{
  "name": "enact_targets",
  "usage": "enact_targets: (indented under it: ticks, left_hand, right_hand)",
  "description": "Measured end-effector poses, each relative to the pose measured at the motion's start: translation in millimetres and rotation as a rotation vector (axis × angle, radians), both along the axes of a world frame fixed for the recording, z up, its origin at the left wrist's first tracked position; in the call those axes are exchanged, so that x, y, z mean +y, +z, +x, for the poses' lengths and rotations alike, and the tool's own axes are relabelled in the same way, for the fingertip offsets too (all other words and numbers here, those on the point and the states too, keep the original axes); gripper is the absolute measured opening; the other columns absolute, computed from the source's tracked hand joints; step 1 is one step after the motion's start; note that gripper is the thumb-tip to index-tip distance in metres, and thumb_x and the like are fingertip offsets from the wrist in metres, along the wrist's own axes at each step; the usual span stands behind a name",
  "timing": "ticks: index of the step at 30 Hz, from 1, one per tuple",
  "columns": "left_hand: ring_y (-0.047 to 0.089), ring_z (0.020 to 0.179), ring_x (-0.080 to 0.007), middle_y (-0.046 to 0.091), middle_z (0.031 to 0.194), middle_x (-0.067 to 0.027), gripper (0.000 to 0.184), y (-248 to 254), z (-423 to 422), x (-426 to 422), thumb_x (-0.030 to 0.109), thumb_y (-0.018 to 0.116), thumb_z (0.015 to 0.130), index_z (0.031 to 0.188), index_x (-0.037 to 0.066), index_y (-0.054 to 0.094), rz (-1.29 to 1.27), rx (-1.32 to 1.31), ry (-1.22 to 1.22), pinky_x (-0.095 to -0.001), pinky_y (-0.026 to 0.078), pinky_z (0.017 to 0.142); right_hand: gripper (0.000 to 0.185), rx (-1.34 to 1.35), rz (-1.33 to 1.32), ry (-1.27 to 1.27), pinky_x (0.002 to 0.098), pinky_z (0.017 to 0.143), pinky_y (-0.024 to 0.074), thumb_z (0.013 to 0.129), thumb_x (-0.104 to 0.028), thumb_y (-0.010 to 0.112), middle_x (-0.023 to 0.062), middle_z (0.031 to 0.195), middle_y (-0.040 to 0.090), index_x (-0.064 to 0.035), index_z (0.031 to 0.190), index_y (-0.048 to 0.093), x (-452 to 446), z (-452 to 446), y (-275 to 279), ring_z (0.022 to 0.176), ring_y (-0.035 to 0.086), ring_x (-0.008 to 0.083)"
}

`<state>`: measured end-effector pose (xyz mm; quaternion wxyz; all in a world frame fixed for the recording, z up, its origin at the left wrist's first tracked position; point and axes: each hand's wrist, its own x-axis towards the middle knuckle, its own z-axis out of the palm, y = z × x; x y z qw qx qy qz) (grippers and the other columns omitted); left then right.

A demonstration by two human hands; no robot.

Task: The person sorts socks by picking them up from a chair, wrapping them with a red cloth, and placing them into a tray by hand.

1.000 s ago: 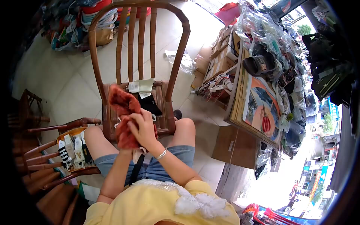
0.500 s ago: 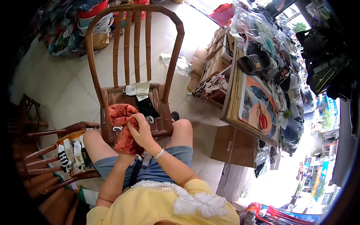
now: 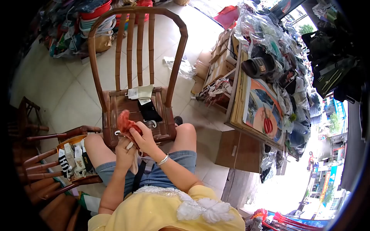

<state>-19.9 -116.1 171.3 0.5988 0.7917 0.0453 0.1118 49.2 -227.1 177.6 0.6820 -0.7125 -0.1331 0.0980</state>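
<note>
Both hands are closed on a bunched red patterned cloth (image 3: 125,122) over the front of the wooden chair seat. My right hand (image 3: 142,138) pinches its middle, and my left hand (image 3: 125,154) grips lower down, fingers curled. Between and below the hands hangs a pale strip of fabric (image 3: 134,164); whether it belongs to the red cloth I cannot tell. On the chair (image 3: 169,125) ahead lie a cream sock (image 3: 145,91) with a white label and a black sock (image 3: 150,111). A small white hook (image 3: 117,133) shows left of the red cloth.
A basket (image 3: 61,145) of packaged socks stands at the left among wooden chair frames. To the right is a table (image 3: 235,109) with plastic-wrapped shoes (image 3: 262,65), and a cardboard box (image 3: 239,150) below it. Bags and red basins (image 3: 96,11) are piled at the back left.
The red cloth was spread larger, covering my left hand; now it is bunched smaller, and my left hand shows bare, gripping below. A pale strip now hangs beneath.
</note>
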Motion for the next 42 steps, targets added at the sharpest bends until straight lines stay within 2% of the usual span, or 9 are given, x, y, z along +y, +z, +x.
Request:
enact_targets:
  ticks: [7, 9, 11, 20, 23, 24, 33, 37, 42]
  left_hand:
    - [0.060, 0.076, -0.0105, 0.065, 0.087, -0.0069, 0.018, 15, -8, 20, 0.003, 0.062, 0.084, 0.102, -0.002, 0.061, -0.594, 0.212, 0.136, -0.0224, 0.050, 0.068]
    - [0.061, 0.082, -0.0125, 0.064, 0.094, -0.0074, 0.019, 6, -2, 23, 0.002, 0.061, 0.084, 0.103, -0.002, 0.060, -0.632, 0.263, 0.132, -0.0240, 0.050, 0.074]
    - [0.060, 0.089, -0.0144, 0.063, 0.101, -0.0070, 0.023, 6, 5, 1, 0.000, 0.060, 0.083, 0.106, -0.002, 0.060, -0.666, -0.016, 0.131, -0.0256, 0.049, 0.079]
    - [0.059, 0.072, -0.0102, 0.062, 0.084, -0.0025, 0.017, 28, 2, 29, 0.010, 0.061, 0.087, 0.102, 0.004, 0.057, -0.733, 0.094, 0.188, -0.0227, 0.050, 0.064]
    - [0.057, 0.079, -0.0101, 0.059, 0.089, -0.0019, 0.015, 27, 9, 6, 0.010, 0.061, 0.087, 0.100, 0.004, 0.054, -0.726, 0.205, 0.305, -0.0227, 0.048, 0.071]
    - [0.056, 0.082, -0.0093, 0.058, 0.094, -0.0022, 0.016, 12, 12, 1, 0.007, 0.061, 0.086, 0.100, 0.004, 0.054, -0.870, 0.033, 0.147, -0.0225, 0.047, 0.073]
    - [0.061, 0.073, -0.0157, 0.060, 0.087, -0.0052, 0.027, 43, 27, 48, 0.028, 0.059, 0.090, 0.105, 0.007, 0.051, -0.991, 0.104, 0.370, -0.0300, 0.052, 0.063]
    - [0.060, 0.079, -0.0152, 0.059, 0.094, -0.0059, 0.029, 9, 34, 31, 0.027, 0.057, 0.091, 0.110, 0.006, 0.050, -1.006, 0.087, 0.277, -0.0283, 0.051, 0.067]
    - [0.058, 0.081, -0.0136, 0.058, 0.096, -0.0043, 0.029, 16, 31, 46, 0.021, 0.056, 0.092, 0.115, 0.006, 0.049, -0.984, 0.085, 0.267, -0.0258, 0.049, 0.072]
  right_hand:
    - [0.035, 0.555, 0.834, -0.141, 0.0335, 0.077, 0.0546, 0.096, -0.032, 0.047, 0.0106, 0.095, 0.061, -0.0003, 0.110, 0.050, -22, 25, 22, 0.084, 0.064, 0.0232]
    - [0.033, 0.348, 0.408, 0.038, 0.0305, 0.077, 0.0505, 0.092, -0.020, 0.054, 0.0132, 0.099, 0.058, 0.0008, 0.116, 0.047, -18, 11, -2, 0.086, 0.061, 0.0239]
    - [0.037, -0.474, -0.116, 0.038, 0.0318, 0.077, 0.0474, 0.083, -0.012, 0.062, 0.0143, 0.092, 0.056, 0.0014, 0.115, 0.048, 2, -10, 22, 0.085, 0.059, 0.0296]
    - [0.025, 0.554, 0.662, -0.146, 0.0231, 0.066, 0.0493, 0.095, -0.019, 0.050, 0.0050, 0.099, 0.061, -0.0016, 0.113, 0.052, -21, 19, -2, 0.085, 0.058, 0.0087]
    - [0.033, 0.598, 0.062, 0.091, 0.0259, 0.075, 0.0484, 0.094, -0.017, 0.051, 0.0064, 0.104, 0.059, 0.0002, 0.121, 0.045, 0, -14, -8, 0.090, 0.057, 0.0120]
    - [0.040, -0.030, 0.224, 0.034, 0.0286, 0.086, 0.0441, 0.092, -0.015, 0.053, 0.0078, 0.107, 0.058, 0.0008, 0.127, 0.041, 17, -31, -10, 0.098, 0.055, 0.0158]
    - [0.042, 0.738, 0.495, -0.004, 0.0279, 0.093, 0.0386, 0.091, -0.019, 0.054, 0.0060, 0.117, 0.054, 0.0001, 0.127, 0.043, -19, -43, -43, 0.105, 0.050, 0.0153]
    - [0.045, 0.293, 0.374, 0.301, 0.0274, 0.095, 0.0393, 0.091, -0.013, 0.057, 0.0031, 0.118, 0.053, -0.0012, 0.131, 0.040, 5, -34, -8, 0.106, 0.051, 0.0138]
    - [0.043, 0.621, 0.505, 0.255, 0.0285, 0.092, 0.0416, 0.085, -0.007, 0.064, 0.0025, 0.115, 0.056, 0.0008, 0.124, 0.047, 1, -44, 8, 0.103, 0.052, 0.0116]
